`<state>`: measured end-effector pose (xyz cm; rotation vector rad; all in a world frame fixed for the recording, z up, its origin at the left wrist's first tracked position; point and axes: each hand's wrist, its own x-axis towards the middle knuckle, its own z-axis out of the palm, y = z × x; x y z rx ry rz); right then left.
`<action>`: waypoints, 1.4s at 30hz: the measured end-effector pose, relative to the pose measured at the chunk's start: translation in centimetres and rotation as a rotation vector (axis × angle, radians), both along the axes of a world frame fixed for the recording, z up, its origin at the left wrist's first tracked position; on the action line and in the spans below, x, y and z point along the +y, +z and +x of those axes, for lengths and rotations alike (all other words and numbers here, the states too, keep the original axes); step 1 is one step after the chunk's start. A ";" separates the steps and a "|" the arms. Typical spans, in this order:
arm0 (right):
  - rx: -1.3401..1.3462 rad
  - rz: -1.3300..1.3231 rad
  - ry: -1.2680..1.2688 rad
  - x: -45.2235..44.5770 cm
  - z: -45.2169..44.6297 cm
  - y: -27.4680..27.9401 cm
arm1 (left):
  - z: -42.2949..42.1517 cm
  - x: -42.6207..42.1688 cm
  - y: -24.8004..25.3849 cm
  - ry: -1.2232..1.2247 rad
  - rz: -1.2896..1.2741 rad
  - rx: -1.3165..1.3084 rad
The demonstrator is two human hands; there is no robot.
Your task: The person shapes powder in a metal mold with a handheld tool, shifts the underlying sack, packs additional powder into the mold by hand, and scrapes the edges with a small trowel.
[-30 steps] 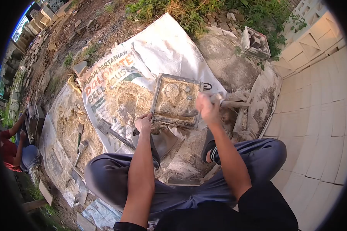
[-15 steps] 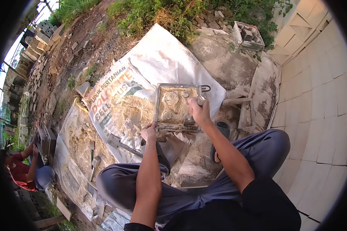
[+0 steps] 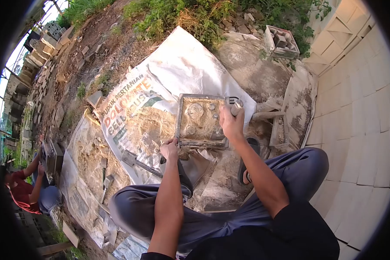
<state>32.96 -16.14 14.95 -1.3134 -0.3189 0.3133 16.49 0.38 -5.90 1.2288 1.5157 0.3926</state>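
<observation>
A shallow rectangular frame (image 3: 177, 119) with a dark rim lies on a white printed sack (image 3: 182, 65). Sandy material (image 3: 203, 130) fills it, with round discs (image 3: 196, 111) and smaller knobs showing on the surface. My left hand (image 3: 169, 149) is closed on the frame's near left corner. Over the right rim, my right hand (image 3: 232, 123) grips a greyish cylindrical piece (image 3: 237, 108), whose lower end is hidden. Just beyond that hand, a dark metal loop (image 3: 231, 100) sticks out from the frame's far right corner.
A hammer-like tool (image 3: 136, 162) lies left of my left hand; a trowel (image 3: 107, 182) rests farther left on sand. A wooden box (image 3: 281, 42) stands back right, near stacked pale tiles (image 3: 351, 130). Another person (image 3: 30, 186) sits at far left.
My right hand has shifted right, from above the frame's interior to its right rim, with the cylindrical piece still held. My left hand stays at the corner.
</observation>
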 end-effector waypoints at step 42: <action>-0.203 0.011 0.096 8.5 -6.4 -2.4 | 0.0 -0.9 2.3 0.069 -0.141 -0.021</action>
